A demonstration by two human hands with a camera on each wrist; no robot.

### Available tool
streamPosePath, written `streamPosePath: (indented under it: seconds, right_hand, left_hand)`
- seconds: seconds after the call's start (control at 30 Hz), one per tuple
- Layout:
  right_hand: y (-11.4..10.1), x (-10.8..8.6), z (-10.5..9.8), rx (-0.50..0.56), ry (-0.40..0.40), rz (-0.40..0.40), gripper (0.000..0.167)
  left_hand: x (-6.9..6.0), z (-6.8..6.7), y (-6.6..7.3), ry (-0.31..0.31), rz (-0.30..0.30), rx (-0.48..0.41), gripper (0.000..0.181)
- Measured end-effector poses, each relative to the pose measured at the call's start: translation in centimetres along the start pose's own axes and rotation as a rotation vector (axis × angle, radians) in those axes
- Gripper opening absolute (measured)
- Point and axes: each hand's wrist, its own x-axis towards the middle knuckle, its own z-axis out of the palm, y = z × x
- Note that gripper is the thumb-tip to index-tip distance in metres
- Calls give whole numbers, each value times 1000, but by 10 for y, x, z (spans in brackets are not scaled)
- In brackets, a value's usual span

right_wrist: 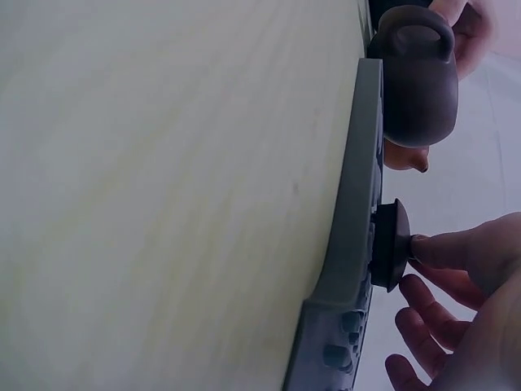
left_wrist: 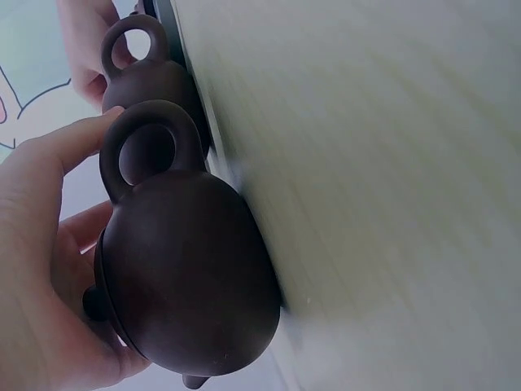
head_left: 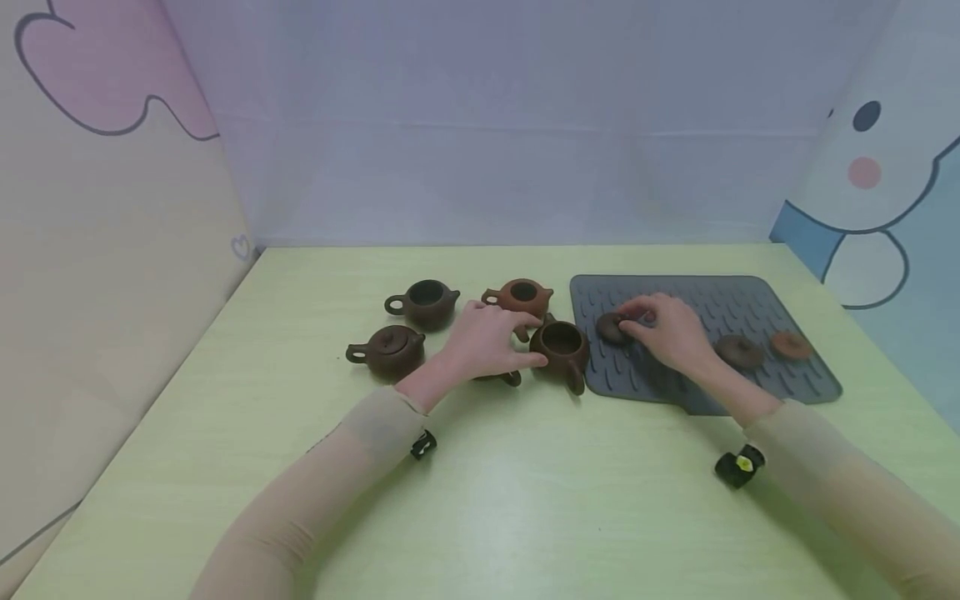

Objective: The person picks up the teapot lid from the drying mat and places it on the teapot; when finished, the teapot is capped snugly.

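Note:
My right hand [head_left: 671,333] pinches the knob of a dark brown teapot lid [head_left: 613,327], which sits on the grey mat [head_left: 697,292]; the right wrist view shows the lid [right_wrist: 392,244] upright on that mat. Stretched out over the teapots, my left hand [head_left: 491,337] has its thumb and forefinger apart beside a lidless brown teapot [head_left: 562,346]. Under that hand, a lidded dark teapot [left_wrist: 191,269] stands mostly hidden in the head view. Its body seems not to be gripped.
Left of my left hand stand a lidded dark teapot [head_left: 390,354] and a lidless dark teapot [head_left: 427,304]. Behind it is a lidless reddish-brown teapot [head_left: 522,296]. A dark lid [head_left: 739,352] and an orange-brown lid [head_left: 791,346] lie on the mat's right side.

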Motion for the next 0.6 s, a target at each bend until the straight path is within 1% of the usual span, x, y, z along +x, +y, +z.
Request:
streamPosePath:
  seconds: [0.1, 0.2, 0.47, 0.6]
  right_hand:
    - [-1, 0, 0, 4, -1, 10, 23]
    - [-2, 0, 0, 7, 16, 12, 23]
    - [-11, -2, 2, 34, 127, -31, 21]
    - [-17, -2, 3, 65, 163, -51, 21]
  left_hand:
    - [0, 0, -1, 4, 0, -8, 59]
    - [1, 1, -1, 4, 0, -11, 59]
    - [0, -2, 0, 6, -11, -10, 58]
    - [0, -2, 1, 2, -11, -19, 57]
